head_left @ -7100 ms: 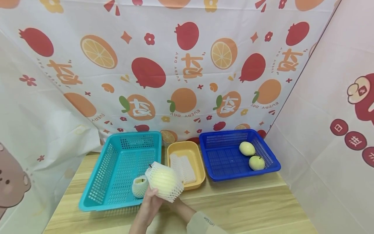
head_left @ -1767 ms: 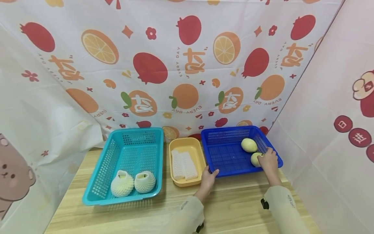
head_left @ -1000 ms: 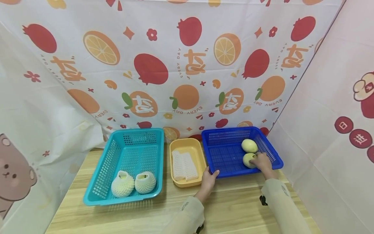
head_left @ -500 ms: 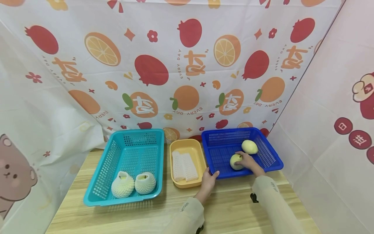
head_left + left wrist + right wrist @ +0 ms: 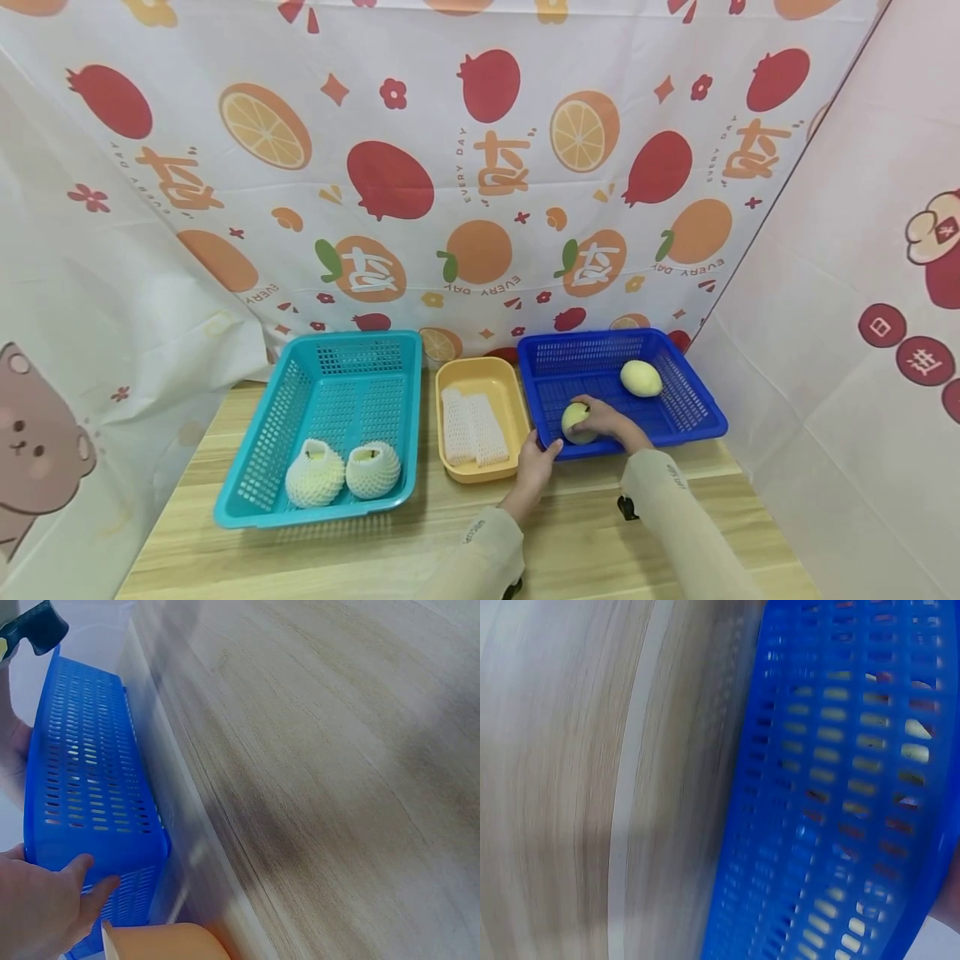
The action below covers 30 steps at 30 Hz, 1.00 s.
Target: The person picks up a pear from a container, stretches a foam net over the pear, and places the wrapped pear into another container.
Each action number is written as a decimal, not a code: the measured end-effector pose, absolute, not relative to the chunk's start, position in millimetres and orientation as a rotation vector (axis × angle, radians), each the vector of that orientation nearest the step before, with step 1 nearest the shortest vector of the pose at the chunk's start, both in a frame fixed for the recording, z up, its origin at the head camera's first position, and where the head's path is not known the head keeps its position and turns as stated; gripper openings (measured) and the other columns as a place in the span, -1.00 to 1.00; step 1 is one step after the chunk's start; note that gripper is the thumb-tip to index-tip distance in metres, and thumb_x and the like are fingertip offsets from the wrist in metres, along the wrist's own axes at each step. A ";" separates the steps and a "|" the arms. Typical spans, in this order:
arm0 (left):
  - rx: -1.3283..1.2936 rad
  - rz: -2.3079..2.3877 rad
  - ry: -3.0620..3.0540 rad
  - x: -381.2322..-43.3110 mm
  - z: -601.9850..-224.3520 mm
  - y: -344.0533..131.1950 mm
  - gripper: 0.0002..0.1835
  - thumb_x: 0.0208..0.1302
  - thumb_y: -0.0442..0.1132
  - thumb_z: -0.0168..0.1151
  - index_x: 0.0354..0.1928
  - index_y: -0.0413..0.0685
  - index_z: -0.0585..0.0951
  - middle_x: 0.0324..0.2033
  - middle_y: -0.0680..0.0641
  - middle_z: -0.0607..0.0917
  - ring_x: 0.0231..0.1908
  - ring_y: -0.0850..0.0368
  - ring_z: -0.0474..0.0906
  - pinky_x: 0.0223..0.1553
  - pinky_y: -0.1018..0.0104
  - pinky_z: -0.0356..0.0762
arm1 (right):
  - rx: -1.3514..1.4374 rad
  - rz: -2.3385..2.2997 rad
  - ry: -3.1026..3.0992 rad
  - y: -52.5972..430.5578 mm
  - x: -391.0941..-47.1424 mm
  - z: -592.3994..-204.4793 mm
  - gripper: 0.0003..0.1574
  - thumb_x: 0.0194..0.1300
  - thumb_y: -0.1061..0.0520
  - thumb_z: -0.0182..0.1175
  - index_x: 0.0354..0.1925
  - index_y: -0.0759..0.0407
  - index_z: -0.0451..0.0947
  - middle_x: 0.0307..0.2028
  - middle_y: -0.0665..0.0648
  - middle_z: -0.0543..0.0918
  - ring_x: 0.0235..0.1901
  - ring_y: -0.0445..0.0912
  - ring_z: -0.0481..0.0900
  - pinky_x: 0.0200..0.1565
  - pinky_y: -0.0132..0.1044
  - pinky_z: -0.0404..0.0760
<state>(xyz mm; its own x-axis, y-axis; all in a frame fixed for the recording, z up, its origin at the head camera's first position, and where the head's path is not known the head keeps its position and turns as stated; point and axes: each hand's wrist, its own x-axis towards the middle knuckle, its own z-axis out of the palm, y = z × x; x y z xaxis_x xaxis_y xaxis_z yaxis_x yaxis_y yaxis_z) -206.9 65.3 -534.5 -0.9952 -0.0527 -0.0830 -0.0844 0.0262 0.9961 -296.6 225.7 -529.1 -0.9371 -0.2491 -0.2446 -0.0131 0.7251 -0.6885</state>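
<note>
In the head view my right hand [image 5: 603, 417] grips a pale yellow pear [image 5: 576, 419] near the front left of the blue basket [image 5: 622, 450]. Its fingers lie over the top and side of the fruit and hide part of it. My left hand [image 5: 534, 464] holds the near left corner of that basket; in the left wrist view, fingers [image 5: 82, 866] lie against the corner's outer wall. A second pear [image 5: 641, 378] lies bare at the basket's right. In the right wrist view, the basket's slotted wall [image 5: 810, 780] hides most of the scene.
A teal basket [image 5: 258, 521] at the left holds two pears [image 5: 315, 475] in white foam nets. Between the baskets stands a small yellow tray [image 5: 474, 477] with white foam net sleeves [image 5: 472, 427]. All stand on a wooden table [image 5: 600, 533] before a printed cloth [image 5: 480, 183].
Seven seconds ago, both hands were on a netted pear by the teal basket, where two now sit. Over the last second my right hand has moved a bare pear leftward; the left hand stayed.
</note>
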 end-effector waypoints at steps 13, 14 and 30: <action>-0.148 2.135 2.286 -206.3 -531.7 67.9 -0.53 0.23 -0.33 0.18 0.09 -0.52 0.35 0.00 -0.38 0.50 0.04 -0.20 0.41 0.03 0.08 0.40 | -0.108 -1.101 2.656 219.1 -294.9 -523.3 -0.28 0.04 0.18 0.34 0.15 0.37 0.34 -0.10 0.31 0.51 -0.17 0.11 0.48 -0.21 -0.06 0.50; -0.149 2.133 2.287 -206.0 -531.3 68.0 -0.53 0.23 -0.33 0.18 0.09 -0.52 0.35 0.00 -0.38 0.50 0.04 -0.20 0.41 0.03 0.08 0.39 | -0.100 -1.104 2.666 219.0 -293.8 -520.5 -0.27 0.03 0.17 0.34 0.15 0.37 0.34 -0.10 0.32 0.51 -0.17 0.11 0.49 -0.20 -0.06 0.50; -0.159 2.012 2.459 -209.3 -528.3 63.5 -0.27 0.10 -0.33 0.31 0.19 -0.55 0.16 0.04 -0.48 0.40 0.07 -0.30 0.35 0.04 -0.02 0.36 | -0.111 -1.109 2.817 201.1 -266.2 -461.0 -0.17 0.01 0.04 0.37 0.22 0.26 0.31 -0.05 0.36 0.50 -0.17 0.15 0.50 -0.24 -0.02 0.51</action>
